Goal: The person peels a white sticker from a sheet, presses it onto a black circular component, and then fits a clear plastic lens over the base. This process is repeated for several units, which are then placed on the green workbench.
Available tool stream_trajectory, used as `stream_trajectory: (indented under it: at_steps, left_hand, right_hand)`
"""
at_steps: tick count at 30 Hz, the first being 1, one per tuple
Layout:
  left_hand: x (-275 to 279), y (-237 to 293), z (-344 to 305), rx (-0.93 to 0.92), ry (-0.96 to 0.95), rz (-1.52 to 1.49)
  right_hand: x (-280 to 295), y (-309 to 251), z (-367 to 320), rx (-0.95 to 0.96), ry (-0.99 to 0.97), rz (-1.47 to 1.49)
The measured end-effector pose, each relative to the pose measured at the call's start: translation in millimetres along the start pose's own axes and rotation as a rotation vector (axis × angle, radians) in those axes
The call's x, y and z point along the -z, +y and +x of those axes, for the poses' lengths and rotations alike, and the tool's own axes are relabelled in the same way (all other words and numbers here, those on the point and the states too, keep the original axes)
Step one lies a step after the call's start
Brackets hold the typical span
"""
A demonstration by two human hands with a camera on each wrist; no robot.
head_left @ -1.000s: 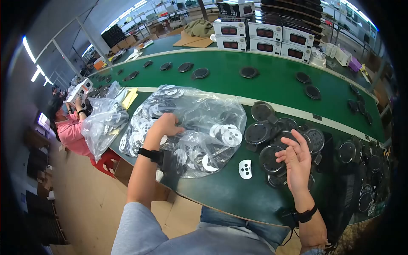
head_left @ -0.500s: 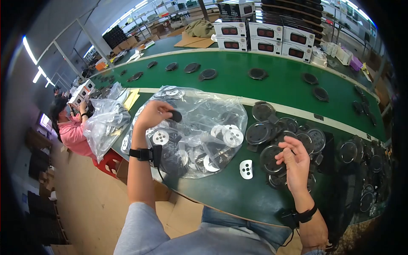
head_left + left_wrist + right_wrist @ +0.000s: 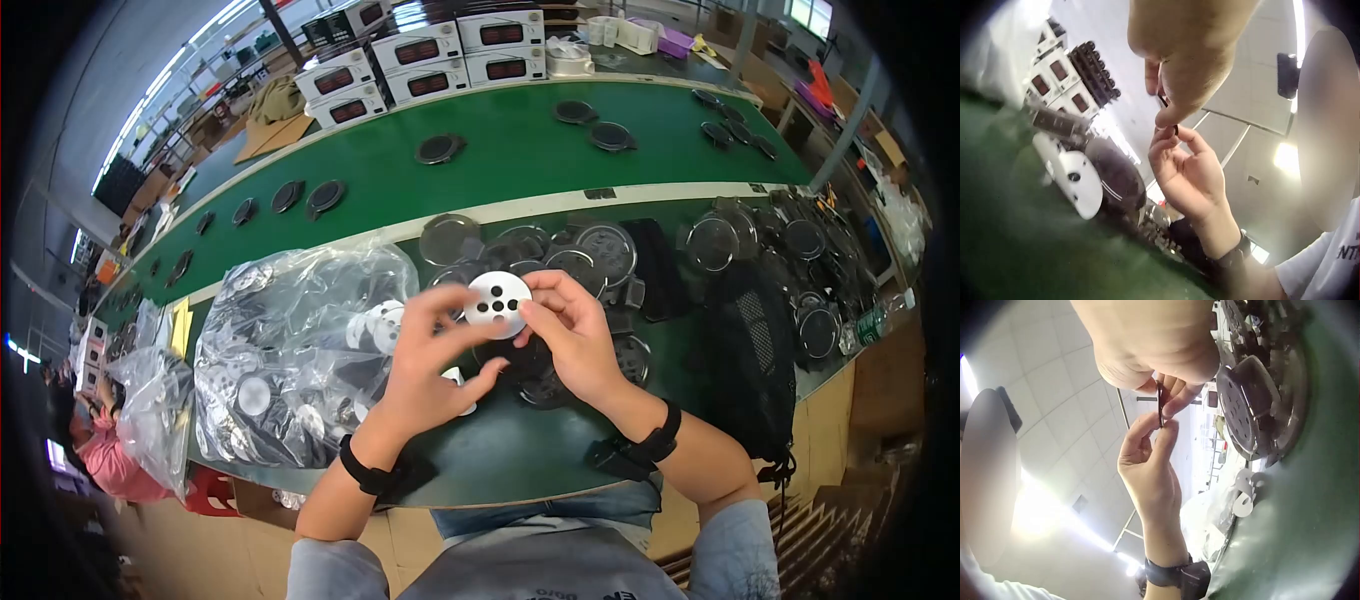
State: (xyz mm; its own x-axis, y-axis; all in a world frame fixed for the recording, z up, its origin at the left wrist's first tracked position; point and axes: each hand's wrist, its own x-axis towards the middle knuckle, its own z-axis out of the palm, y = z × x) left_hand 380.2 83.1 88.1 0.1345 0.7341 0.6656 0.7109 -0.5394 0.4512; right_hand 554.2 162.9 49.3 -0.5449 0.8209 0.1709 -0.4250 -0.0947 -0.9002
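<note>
A round white disc with several black holes (image 3: 497, 303) is held up between both hands over the bench. My right hand (image 3: 575, 340) pinches its right edge between thumb and fingers. My left hand (image 3: 420, 350), blurred, meets its left edge. Seen edge-on in the right wrist view, the disc (image 3: 1160, 403) is a thin dark line, with the left hand's thumb and finger (image 3: 1169, 432) pinching its lower end. A curved white piece with holes (image 3: 1075, 178) lies on the bench below the hands; the left hand partly covers it in the head view.
A clear plastic bag of white discs (image 3: 300, 350) lies at left. Dark round housings (image 3: 605, 250) are piled behind the hands, more at right (image 3: 805, 240). A black mesh bag (image 3: 755, 350) lies beside them. Beyond runs a green belt (image 3: 520, 150) carrying housings; boxes (image 3: 420, 50) stand behind.
My left hand has come from the plastic bag, where it lifted a dark disc, across to the right hand. The right hand, earlier raised with nothing in it, now pinches the disc. The view has swung right.
</note>
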Motion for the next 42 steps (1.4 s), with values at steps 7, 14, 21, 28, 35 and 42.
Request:
stream_trajectory:
  at_steps: [7, 14, 21, 28, 35, 42]
  left_hand:
    - [-13.2, -31.7, -35.0, 0.697, 0.025, -1.048]
    - [-26.7, -24.0, -44.5, 0.7, 0.116, -1.036]
    - [-25.4, -17.4, -42.7, 0.654, 0.091, -0.919]
    - [-28.6, -21.3, -44.3, 0.566, 0.112, -0.864]
    - [-25.9, -19.3, -41.9, 0.56, 0.115, -0.793]
    - [-25.1, -17.9, -37.7, 0.447, 0.082, -0.508]
  right_hand:
    - [-7.7, -2.2, -5.9, 0.069, -0.002, -0.274]
    - [-13.3, -14.5, -7.3, 0.46, 0.104, -0.868]
    - [-14.0, -0.9, -7.1, 0.4, 0.088, -0.697]
    - [-12.2, 0.9, -8.6, 0.357, 0.045, -0.635]
    - [-13.4, 1.3, -9.7, 0.371, 0.059, -0.645]
    - [-14.5, 5.2, -13.5, 0.386, 0.093, -0.641]
